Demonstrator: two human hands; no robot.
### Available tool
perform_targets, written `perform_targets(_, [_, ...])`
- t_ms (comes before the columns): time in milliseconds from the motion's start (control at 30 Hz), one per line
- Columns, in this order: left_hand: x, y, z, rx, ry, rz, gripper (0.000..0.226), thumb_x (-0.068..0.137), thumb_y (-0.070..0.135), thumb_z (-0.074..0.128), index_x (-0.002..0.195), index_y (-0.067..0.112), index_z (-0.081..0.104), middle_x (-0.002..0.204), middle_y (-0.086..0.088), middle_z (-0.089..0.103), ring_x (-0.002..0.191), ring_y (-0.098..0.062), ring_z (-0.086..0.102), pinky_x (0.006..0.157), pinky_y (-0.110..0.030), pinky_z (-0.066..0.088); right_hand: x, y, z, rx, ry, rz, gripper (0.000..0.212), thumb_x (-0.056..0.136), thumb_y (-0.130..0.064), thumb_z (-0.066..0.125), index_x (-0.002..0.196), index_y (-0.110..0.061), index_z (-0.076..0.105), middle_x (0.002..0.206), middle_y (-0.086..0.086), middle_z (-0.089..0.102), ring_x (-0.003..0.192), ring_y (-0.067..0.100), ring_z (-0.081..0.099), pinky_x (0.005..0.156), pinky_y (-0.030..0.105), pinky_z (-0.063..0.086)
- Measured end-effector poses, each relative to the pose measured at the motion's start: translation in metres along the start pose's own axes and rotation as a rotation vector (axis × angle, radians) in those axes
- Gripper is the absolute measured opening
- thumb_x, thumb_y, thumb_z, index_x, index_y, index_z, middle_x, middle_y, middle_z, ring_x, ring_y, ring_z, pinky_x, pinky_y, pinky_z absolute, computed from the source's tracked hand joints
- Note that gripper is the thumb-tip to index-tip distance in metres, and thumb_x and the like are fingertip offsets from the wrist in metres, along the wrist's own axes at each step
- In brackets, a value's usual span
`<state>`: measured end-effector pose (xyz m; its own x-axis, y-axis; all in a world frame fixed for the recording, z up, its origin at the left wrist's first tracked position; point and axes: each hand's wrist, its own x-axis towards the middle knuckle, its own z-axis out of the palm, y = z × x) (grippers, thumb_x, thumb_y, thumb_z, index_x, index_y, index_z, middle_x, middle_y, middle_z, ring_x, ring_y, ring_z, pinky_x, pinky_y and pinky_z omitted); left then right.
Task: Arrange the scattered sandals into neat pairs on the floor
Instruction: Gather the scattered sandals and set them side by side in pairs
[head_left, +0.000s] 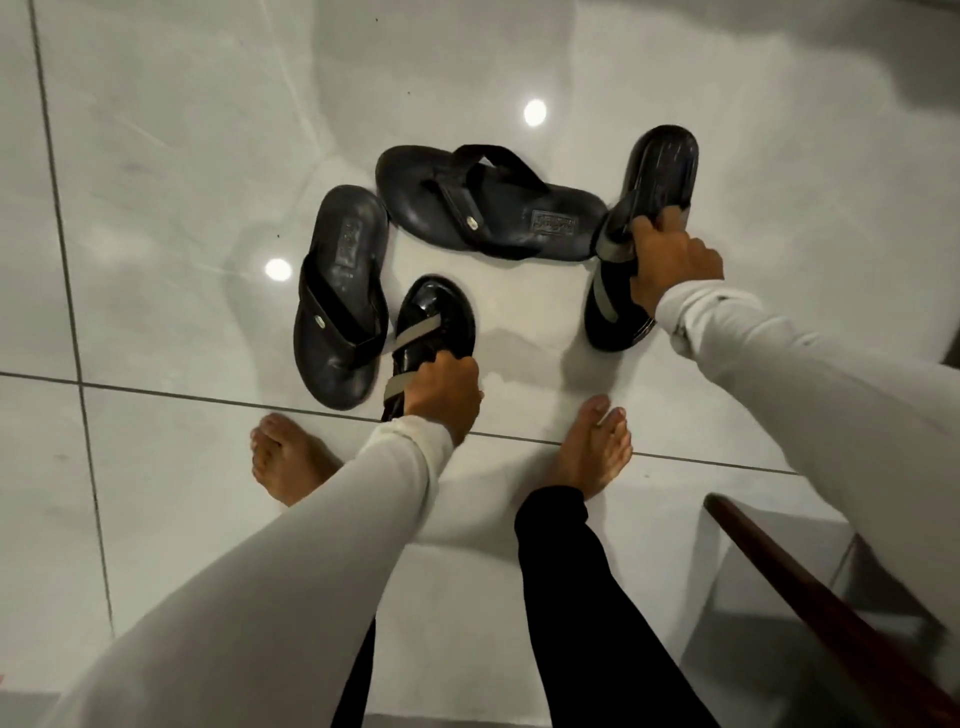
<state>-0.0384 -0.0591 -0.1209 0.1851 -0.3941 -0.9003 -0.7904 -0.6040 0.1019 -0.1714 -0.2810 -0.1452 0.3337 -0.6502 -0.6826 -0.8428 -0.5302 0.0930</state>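
Several black sandals lie on the glossy white tile floor (182, 182). My left hand (441, 400) grips the heel end of a glossy black sandal with grey straps (439, 317), its toe pointing away from me. My right hand (675, 260) holds the matching grey-strapped sandal (660, 166) by its straps, at the right. Two matte black flip-flops lie loose between them: one (340, 296) lies lengthwise on the left, touching the sandal in my left hand, the other (493, 205) lies crosswise at the top.
My bare feet (597, 447) stand on the tiles just below the sandals, the left foot (285, 457) beside my left forearm. A dark wooden edge (810, 587) slants in at the lower right. Ceiling lights reflect off the floor.
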Motion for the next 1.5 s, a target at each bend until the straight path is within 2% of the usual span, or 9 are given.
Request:
perform_targets(167, [-0.054, 0.018, 0.010, 0.050, 0.119, 0.124, 0.029, 0.093, 0.002, 0.046, 0.119, 0.012, 0.053, 0.128, -0.011, 0.049, 0.105, -0.036, 0.059, 0.072, -0.040, 0.046, 0.000, 0.008, -0.008, -0.045, -0.037, 0.019, 0.028, 0.083, -0.010, 0.068, 0.111, -0.009, 0.062, 0.141, 0.020, 0.034, 0.100, 0.046, 0.059, 0.081, 0.047, 0.047])
perform_targets(367, [-0.102, 0.023, 0.002, -0.129, 0.247, 0.218, 0.027, 0.080, -0.007, 0.061, 0.102, 0.008, 0.062, 0.108, -0.012, 0.063, 0.087, -0.037, 0.061, 0.067, -0.043, 0.051, -0.050, 0.027, -0.028, 0.018, -0.150, -0.057, 0.027, 0.087, -0.013, 0.065, 0.113, -0.006, 0.062, 0.121, 0.025, 0.057, 0.106, 0.047, 0.059, 0.087, 0.047, 0.050])
perform_targets(500, [-0.117, 0.000, -0.015, -0.226, 0.319, 0.331, 0.053, 0.080, 0.004, 0.068, 0.124, 0.021, 0.043, 0.122, -0.007, 0.050, 0.087, -0.031, 0.062, 0.075, -0.041, 0.058, -0.098, 0.020, -0.043, 0.096, -0.235, -0.069, 0.032, 0.084, -0.020, 0.067, 0.114, -0.009, 0.063, 0.117, 0.025, 0.063, 0.103, 0.046, 0.062, 0.086, 0.047, 0.055])
perform_targets(633, [-0.133, -0.049, -0.047, -0.306, 0.453, 0.278, 0.061, 0.088, -0.003, 0.053, 0.140, 0.023, 0.034, 0.138, -0.007, 0.035, 0.098, -0.029, 0.062, 0.089, -0.039, 0.056, -0.137, -0.007, -0.061, 0.032, -0.191, -0.116, 0.033, 0.081, -0.034, 0.071, 0.103, -0.012, 0.062, 0.106, 0.014, 0.066, 0.093, 0.039, 0.066, 0.074, 0.042, 0.056])
perform_targets(733, [-0.140, -0.112, -0.066, -0.186, 0.530, 0.199, 0.068, 0.087, 0.004, 0.049, 0.148, 0.024, 0.027, 0.133, -0.003, 0.052, 0.112, -0.027, 0.054, 0.096, -0.041, 0.048, -0.158, -0.045, -0.073, 0.005, -0.115, -0.199, 0.030, 0.081, -0.021, 0.065, 0.110, -0.013, 0.061, 0.110, 0.010, 0.062, 0.100, 0.036, 0.063, 0.074, 0.040, 0.054])
perform_targets(833, [-0.130, -0.167, -0.085, 0.004, 0.576, 0.206, 0.057, 0.076, 0.001, 0.059, 0.131, 0.013, 0.052, 0.106, -0.009, 0.070, 0.094, -0.033, 0.063, 0.094, -0.042, 0.045, -0.168, -0.095, -0.083, -0.004, -0.033, -0.260, 0.032, 0.078, -0.013, 0.060, 0.110, -0.012, 0.060, 0.110, 0.009, 0.060, 0.102, 0.033, 0.059, 0.072, 0.038, 0.054])
perform_targets(1000, [-0.123, -0.255, -0.116, 0.070, 0.589, 0.178, 0.025, 0.079, 0.014, 0.056, 0.102, 0.014, 0.068, 0.077, -0.006, 0.068, 0.076, -0.031, 0.062, 0.079, -0.039, 0.049, -0.163, -0.213, -0.092, 0.031, 0.084, -0.358, 0.033, 0.068, -0.009, 0.067, 0.101, -0.010, 0.065, 0.097, 0.011, 0.064, 0.091, 0.036, 0.060, 0.061, 0.039, 0.053])
perform_targets(1100, [-0.104, -0.313, -0.128, 0.080, 0.549, 0.198, 0.035, 0.073, 0.014, 0.070, 0.107, 0.016, 0.070, 0.083, -0.004, 0.069, 0.081, -0.028, 0.063, 0.085, -0.039, 0.050, -0.144, -0.291, -0.091, 0.046, 0.086, -0.385, 0.034, 0.067, -0.006, 0.068, 0.101, -0.009, 0.066, 0.096, 0.013, 0.064, 0.090, 0.036, 0.060, 0.059, 0.038, 0.051])
perform_targets(1500, [-0.031, -0.403, -0.153, 0.015, 0.432, 0.260, 0.027, 0.081, 0.010, 0.060, 0.108, 0.013, 0.064, 0.097, -0.009, 0.069, 0.089, -0.034, 0.068, 0.072, -0.041, 0.058, -0.077, -0.463, -0.066, 0.047, -0.021, -0.388, 0.029, 0.083, -0.003, 0.057, 0.110, -0.011, 0.062, 0.109, 0.008, 0.066, 0.109, 0.031, 0.057, 0.075, 0.041, 0.051])
